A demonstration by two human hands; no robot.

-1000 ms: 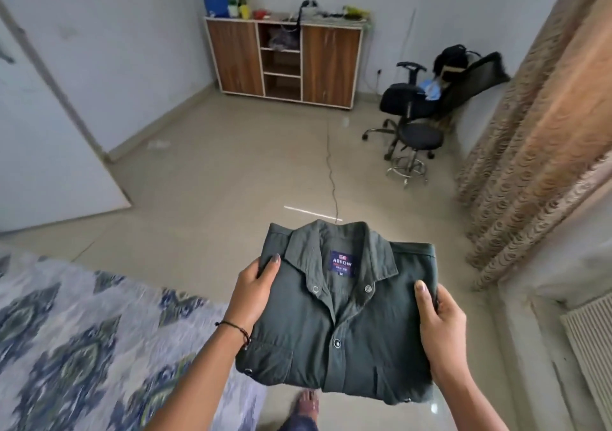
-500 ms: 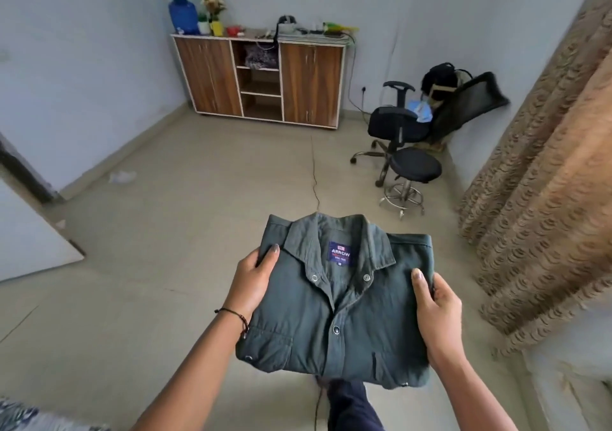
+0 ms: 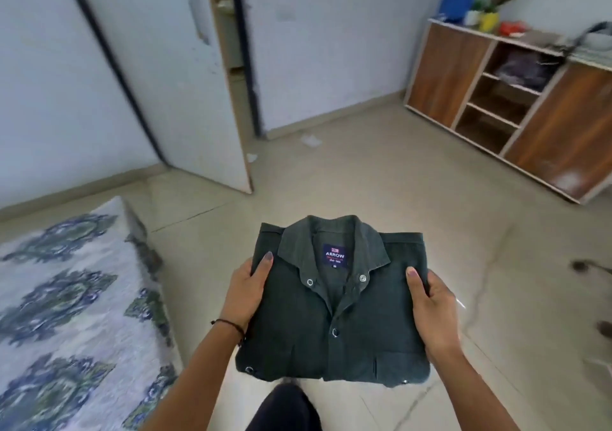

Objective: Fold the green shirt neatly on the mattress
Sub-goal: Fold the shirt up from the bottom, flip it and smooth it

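Off to the left of the green shirt (image 3: 334,301) lies the mattress (image 3: 66,314), covered in a white sheet with blue and green medallions, its corner ending short of the shirt so that the two are apart. The shirt itself is not on the mattress: it is held up in the air over the beige tiled floor (image 3: 381,172), already folded into a squarish packet, collar on the side away from the person and the placket running down its middle (a dark label reading ARROW shows inside the collar). The left hand (image 3: 246,293), with a thin dark cord at the wrist, clasps the shirt's left edge, thumb lying flat on top of the fabric just left of the collar and the other fingers tucked out of sight beneath. The right hand (image 3: 432,311) grasps the shirt's right edge the same way, thumb on top and pointing toward the collar, the remaining fingers wrapped around the side and under. Both grips look closed on the cloth, keeping the packet level. Behind the shirt and to its left a white door (image 3: 185,76) stands ajar; behind it and to its right stands a wooden cabinet (image 3: 516,99) with open shelves. Just below the shirt's near hem a dark trouser leg (image 3: 284,410) shows.
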